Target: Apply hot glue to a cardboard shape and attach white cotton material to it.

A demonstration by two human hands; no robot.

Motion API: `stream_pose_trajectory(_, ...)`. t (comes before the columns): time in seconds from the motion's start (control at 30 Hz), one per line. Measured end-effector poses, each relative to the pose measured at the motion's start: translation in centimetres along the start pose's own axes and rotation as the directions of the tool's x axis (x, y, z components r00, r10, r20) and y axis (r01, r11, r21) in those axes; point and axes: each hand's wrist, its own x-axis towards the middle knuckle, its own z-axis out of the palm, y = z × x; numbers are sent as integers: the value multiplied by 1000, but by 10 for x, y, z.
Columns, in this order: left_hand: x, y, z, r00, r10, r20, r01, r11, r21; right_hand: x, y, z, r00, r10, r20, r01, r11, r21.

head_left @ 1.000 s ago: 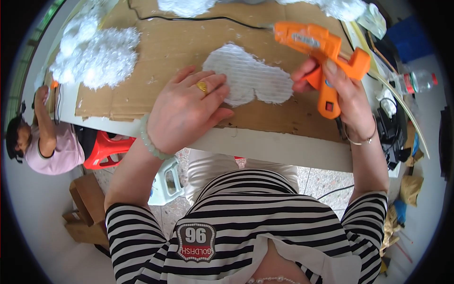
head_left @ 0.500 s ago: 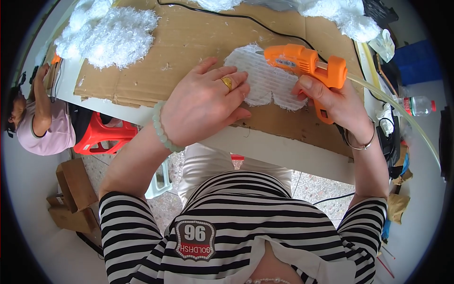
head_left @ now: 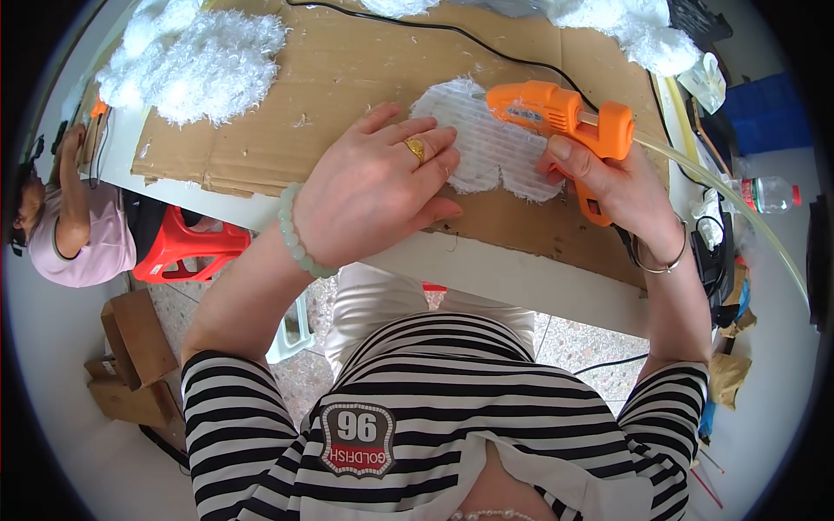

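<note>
An orange hot glue gun (head_left: 539, 106) is gripped in my right hand (head_left: 618, 187), its nozzle pointing left over a white ribbed piece of fabric (head_left: 491, 143). A translucent glue stick (head_left: 721, 187) runs out of the gun's back end and curves down to the right. The fabric piece lies on the cardboard, with a notch in its near edge. My left hand (head_left: 382, 187) rests at its left edge, palm down, fingers extended and touching it. Whether anything lies under that palm is hidden.
Cardboard (head_left: 321, 78) covers the white table. A fluffy white pile (head_left: 213, 65) sits at the far left, more white fluff (head_left: 608, 30) at the far right. A black cable (head_left: 469, 39) crosses the back. A bottle (head_left: 769, 195) stands right. Another person (head_left: 82, 230) works at left by a red stool (head_left: 195, 247).
Both hands, the glue gun and the fabric hold almost the same positions. The whole view has shifted very slightly to the left.
</note>
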Motion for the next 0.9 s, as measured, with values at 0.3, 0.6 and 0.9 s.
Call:
stream_pose_trajectory(0.3, -2, -1, 2, 1000, -5, -6, 5, 1000, -1, 2, -1, 3, 999, 30, 17, -31, 998, 51)
stream_pose_trajectory(0.6, 0, -2, 1, 999, -32, 23, 34, 997, -70, 6, 7, -1, 999, 18, 47, -19, 1000, 23)
stream_pose_trajectory(0.9, 0, -2, 0, 999, -33, 19, 35, 993, -111, 2, 5, -4, 996, 85, 39, -83, 995, -47)
